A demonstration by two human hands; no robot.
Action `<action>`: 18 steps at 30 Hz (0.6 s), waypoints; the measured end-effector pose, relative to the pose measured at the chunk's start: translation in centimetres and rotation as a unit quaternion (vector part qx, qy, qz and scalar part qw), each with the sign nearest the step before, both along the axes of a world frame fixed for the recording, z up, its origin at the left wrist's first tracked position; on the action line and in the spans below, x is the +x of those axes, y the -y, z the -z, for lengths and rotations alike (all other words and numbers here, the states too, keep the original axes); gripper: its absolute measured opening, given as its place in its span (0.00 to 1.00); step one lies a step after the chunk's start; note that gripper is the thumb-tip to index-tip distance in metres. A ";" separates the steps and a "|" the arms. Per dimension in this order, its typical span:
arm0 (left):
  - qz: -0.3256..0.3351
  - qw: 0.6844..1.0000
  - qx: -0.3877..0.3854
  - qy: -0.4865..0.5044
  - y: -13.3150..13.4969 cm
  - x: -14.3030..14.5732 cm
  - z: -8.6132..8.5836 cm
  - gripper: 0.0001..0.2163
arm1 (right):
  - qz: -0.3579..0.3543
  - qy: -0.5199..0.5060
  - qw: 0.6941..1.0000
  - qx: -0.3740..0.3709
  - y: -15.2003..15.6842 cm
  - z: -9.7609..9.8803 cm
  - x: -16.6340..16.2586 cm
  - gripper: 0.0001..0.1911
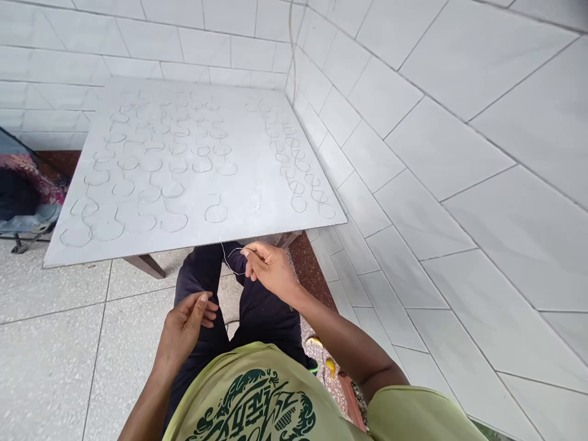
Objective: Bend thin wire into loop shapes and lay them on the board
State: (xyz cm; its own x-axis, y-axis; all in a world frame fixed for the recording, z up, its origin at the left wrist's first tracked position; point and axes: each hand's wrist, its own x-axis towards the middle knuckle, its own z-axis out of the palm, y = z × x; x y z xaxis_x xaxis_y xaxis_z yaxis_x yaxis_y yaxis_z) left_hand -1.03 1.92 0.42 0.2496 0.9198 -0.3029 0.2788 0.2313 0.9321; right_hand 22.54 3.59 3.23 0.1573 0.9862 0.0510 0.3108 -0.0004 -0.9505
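Observation:
My right hand (267, 266) hovers just below the front edge of the grey board (257, 122), its fingers pinched on a thin pale wire (226, 257) that curves down to the left. My left hand (187, 321) is lower, over my dark trouser leg, with fingers curled together and thumb against them; I cannot make out anything in it. Several bent wire hooks (215, 211) lie spread in rows across the board.
The board rests on a table with wooden legs (146, 264), pushed against a white tiled wall (436, 153) on the right. A patterned cloth and a dark bag (22, 190) sit at the far left on the speckled floor (55, 331).

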 end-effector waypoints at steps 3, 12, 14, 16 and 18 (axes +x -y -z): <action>-0.021 1.000 0.003 0.014 -0.2 0.5 -0.9 0.26 | -0.001 -0.011 1.000 0.003 -0.1 -0.6 0.3 0.13; -0.057 0.988 0.057 0.129 -3.6 3.9 -4.6 0.23 | -0.057 0.109 0.988 0.089 2.4 0.7 -1.9 0.12; -0.070 0.985 0.035 0.156 -3.9 4.1 -4.6 0.19 | -0.063 0.142 0.980 0.125 2.7 1.1 -2.1 0.12; -0.074 0.979 -0.004 0.190 -4.0 4.2 -4.6 0.17 | -0.067 0.165 0.970 0.166 2.8 1.4 -2.1 0.12; -0.067 0.969 -0.067 0.228 -3.9 4.3 -4.5 0.16 | -0.070 0.177 0.961 0.203 2.9 1.6 -2.1 0.12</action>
